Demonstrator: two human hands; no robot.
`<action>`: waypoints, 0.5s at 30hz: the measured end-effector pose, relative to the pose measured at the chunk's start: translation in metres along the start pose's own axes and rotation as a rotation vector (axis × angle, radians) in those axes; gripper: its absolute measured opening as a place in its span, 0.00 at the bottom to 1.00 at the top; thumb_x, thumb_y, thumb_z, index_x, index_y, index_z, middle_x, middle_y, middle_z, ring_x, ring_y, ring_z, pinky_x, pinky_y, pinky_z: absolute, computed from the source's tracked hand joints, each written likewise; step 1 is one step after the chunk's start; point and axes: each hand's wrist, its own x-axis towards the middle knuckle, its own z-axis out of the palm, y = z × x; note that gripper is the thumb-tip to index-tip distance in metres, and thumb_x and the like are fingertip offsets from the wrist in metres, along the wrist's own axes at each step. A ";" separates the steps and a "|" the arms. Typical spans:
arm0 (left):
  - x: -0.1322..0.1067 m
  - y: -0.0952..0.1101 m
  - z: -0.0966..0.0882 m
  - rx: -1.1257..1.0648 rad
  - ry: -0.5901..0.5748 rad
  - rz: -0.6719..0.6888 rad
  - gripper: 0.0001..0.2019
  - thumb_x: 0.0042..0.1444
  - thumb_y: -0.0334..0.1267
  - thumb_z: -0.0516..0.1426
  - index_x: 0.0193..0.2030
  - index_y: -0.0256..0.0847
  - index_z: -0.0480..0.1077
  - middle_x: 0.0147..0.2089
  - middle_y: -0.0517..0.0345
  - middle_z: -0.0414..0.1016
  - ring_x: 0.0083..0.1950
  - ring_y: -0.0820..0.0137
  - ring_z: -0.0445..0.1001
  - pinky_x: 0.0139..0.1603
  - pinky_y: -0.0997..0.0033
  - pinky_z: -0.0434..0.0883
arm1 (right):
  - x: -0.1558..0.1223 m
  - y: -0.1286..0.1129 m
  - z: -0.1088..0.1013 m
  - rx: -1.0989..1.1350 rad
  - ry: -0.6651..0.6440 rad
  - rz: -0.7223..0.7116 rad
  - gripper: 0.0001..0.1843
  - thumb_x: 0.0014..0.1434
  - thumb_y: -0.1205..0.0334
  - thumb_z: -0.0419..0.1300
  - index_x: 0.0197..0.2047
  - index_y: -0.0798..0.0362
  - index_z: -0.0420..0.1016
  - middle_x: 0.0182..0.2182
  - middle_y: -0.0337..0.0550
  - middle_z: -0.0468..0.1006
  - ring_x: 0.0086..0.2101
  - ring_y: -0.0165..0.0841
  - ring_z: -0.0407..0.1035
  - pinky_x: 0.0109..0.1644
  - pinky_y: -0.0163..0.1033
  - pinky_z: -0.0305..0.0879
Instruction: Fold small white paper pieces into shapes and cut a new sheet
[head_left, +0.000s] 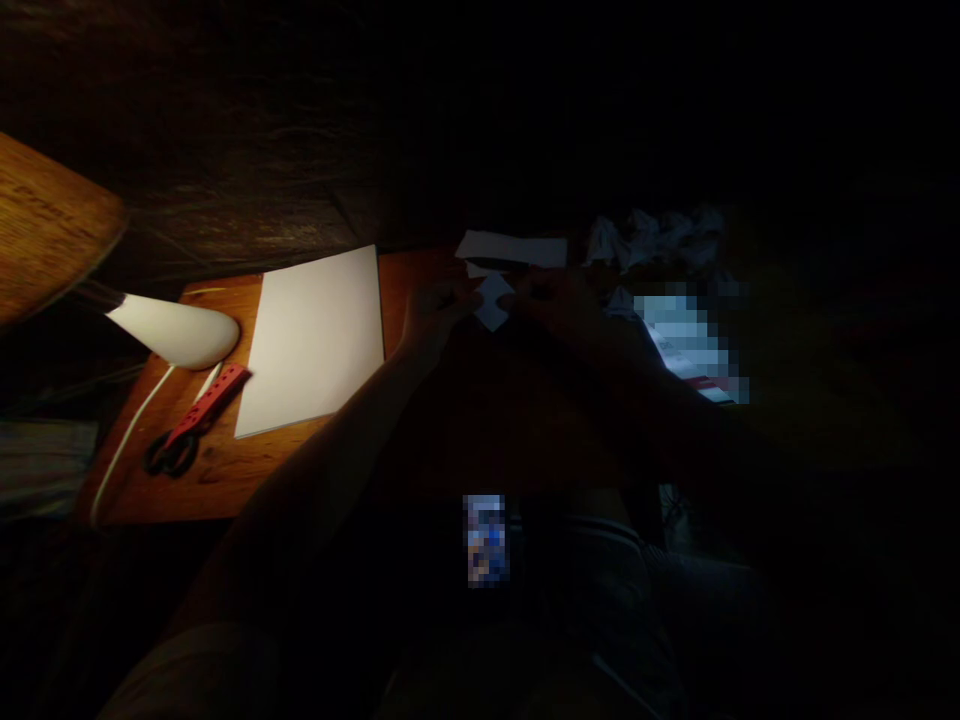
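Observation:
A small diamond-shaped piece of white paper [493,306] is held over the dark middle of the table. My left hand [439,305] pinches its left corner, and my right hand [544,303] grips the right corner. Both hands are in deep shadow, so single fingers are hard to make out. Just beyond them lie white paper strips [517,248]. Whether the small paper is folded in layers cannot be made out.
On the wooden table [225,490] at left are a stack of white paper [315,340], a lamp [176,330] with its cord, and scissors [171,452] with a red perforated cover [210,402]. At right are crumpled or folded white papers [649,240] and a lit screen [686,345]. A blurred phone-like screen [486,540] glows near my lap.

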 end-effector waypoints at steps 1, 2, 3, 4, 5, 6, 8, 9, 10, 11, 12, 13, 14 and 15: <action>0.000 0.000 -0.001 -0.001 -0.004 0.006 0.22 0.59 0.42 0.73 0.24 0.42 0.67 0.24 0.64 0.71 0.26 0.74 0.71 0.29 0.71 0.73 | 0.000 0.000 -0.001 -0.012 -0.040 -0.004 0.23 0.60 0.44 0.76 0.27 0.51 0.76 0.28 0.40 0.79 0.32 0.32 0.70 0.37 0.40 0.66; 0.000 0.000 -0.001 0.004 -0.009 0.015 0.23 0.60 0.42 0.73 0.23 0.42 0.66 0.24 0.64 0.69 0.25 0.74 0.69 0.28 0.71 0.72 | -0.001 0.001 -0.003 -0.026 -0.090 -0.005 0.22 0.60 0.45 0.76 0.26 0.51 0.76 0.28 0.40 0.79 0.32 0.32 0.69 0.37 0.40 0.66; 0.001 0.000 -0.002 0.014 -0.021 0.026 0.24 0.60 0.43 0.73 0.23 0.42 0.65 0.24 0.64 0.67 0.25 0.75 0.68 0.28 0.71 0.71 | -0.001 0.001 -0.005 -0.035 -0.142 -0.002 0.22 0.61 0.45 0.75 0.26 0.51 0.76 0.28 0.40 0.79 0.32 0.33 0.70 0.37 0.40 0.66; 0.001 0.001 -0.003 0.028 -0.042 0.035 0.24 0.61 0.44 0.73 0.24 0.42 0.65 0.24 0.65 0.66 0.25 0.75 0.67 0.28 0.72 0.70 | -0.002 0.001 -0.007 -0.032 -0.191 0.002 0.21 0.60 0.46 0.76 0.27 0.51 0.77 0.29 0.40 0.80 0.32 0.34 0.71 0.37 0.41 0.67; 0.001 0.002 -0.003 0.048 -0.075 0.043 0.24 0.61 0.45 0.73 0.25 0.42 0.65 0.25 0.64 0.66 0.26 0.75 0.67 0.28 0.72 0.68 | -0.002 0.000 -0.008 -0.017 -0.230 0.005 0.20 0.59 0.46 0.76 0.29 0.51 0.79 0.31 0.41 0.81 0.33 0.35 0.72 0.39 0.41 0.68; 0.001 0.002 -0.004 0.072 -0.120 0.049 0.22 0.62 0.45 0.72 0.26 0.42 0.67 0.26 0.64 0.67 0.26 0.75 0.67 0.28 0.72 0.67 | -0.002 0.001 -0.009 0.007 -0.253 0.004 0.18 0.58 0.45 0.77 0.32 0.50 0.81 0.33 0.42 0.83 0.35 0.36 0.74 0.40 0.42 0.71; 0.000 0.004 -0.003 0.139 -0.234 0.061 0.19 0.63 0.45 0.71 0.28 0.41 0.70 0.27 0.63 0.69 0.28 0.75 0.68 0.29 0.73 0.66 | 0.000 0.002 -0.010 0.065 -0.257 -0.021 0.18 0.57 0.45 0.78 0.38 0.50 0.84 0.37 0.43 0.85 0.39 0.38 0.76 0.45 0.44 0.74; 0.000 0.004 -0.003 0.181 -0.287 0.068 0.17 0.64 0.45 0.71 0.30 0.41 0.72 0.27 0.63 0.70 0.29 0.74 0.68 0.30 0.74 0.65 | 0.001 0.004 -0.010 0.086 -0.251 -0.045 0.18 0.57 0.46 0.78 0.39 0.50 0.84 0.39 0.44 0.86 0.40 0.38 0.77 0.48 0.45 0.76; -0.001 0.005 -0.002 0.225 -0.328 0.075 0.16 0.64 0.45 0.70 0.31 0.41 0.73 0.28 0.63 0.71 0.29 0.74 0.68 0.30 0.74 0.65 | 0.002 0.007 -0.009 0.096 -0.246 -0.074 0.18 0.57 0.47 0.78 0.40 0.50 0.84 0.40 0.44 0.86 0.41 0.38 0.78 0.50 0.46 0.76; -0.002 0.004 -0.001 0.267 -0.349 0.085 0.14 0.64 0.45 0.70 0.33 0.41 0.74 0.28 0.63 0.72 0.30 0.74 0.69 0.31 0.74 0.65 | 0.004 0.010 -0.008 0.093 -0.243 -0.102 0.16 0.57 0.48 0.78 0.40 0.50 0.84 0.41 0.44 0.86 0.42 0.39 0.78 0.52 0.47 0.77; -0.003 0.004 0.000 0.302 -0.346 0.099 0.12 0.64 0.44 0.70 0.35 0.41 0.75 0.30 0.62 0.74 0.32 0.73 0.71 0.32 0.74 0.66 | 0.005 0.013 -0.007 0.080 -0.234 -0.126 0.14 0.57 0.51 0.77 0.40 0.50 0.84 0.42 0.45 0.87 0.43 0.39 0.79 0.54 0.48 0.77; -0.003 0.004 0.000 0.331 -0.317 0.119 0.10 0.64 0.42 0.70 0.38 0.42 0.76 0.32 0.62 0.76 0.34 0.72 0.73 0.34 0.73 0.68 | 0.006 0.017 -0.006 0.056 -0.213 -0.140 0.13 0.56 0.54 0.77 0.40 0.50 0.84 0.43 0.45 0.87 0.44 0.40 0.80 0.55 0.49 0.78; -0.003 0.004 0.000 0.357 -0.261 0.150 0.09 0.63 0.40 0.70 0.41 0.42 0.76 0.35 0.61 0.78 0.36 0.71 0.75 0.37 0.72 0.70 | 0.007 0.020 -0.006 0.022 -0.182 -0.142 0.12 0.56 0.56 0.76 0.41 0.50 0.84 0.44 0.46 0.88 0.45 0.41 0.80 0.56 0.50 0.78; -0.003 0.005 0.000 0.386 -0.196 0.192 0.09 0.61 0.39 0.70 0.43 0.43 0.76 0.38 0.59 0.80 0.39 0.69 0.77 0.41 0.71 0.73 | 0.008 0.022 -0.005 -0.020 -0.145 -0.134 0.12 0.55 0.59 0.75 0.43 0.50 0.84 0.46 0.46 0.88 0.46 0.42 0.81 0.56 0.50 0.78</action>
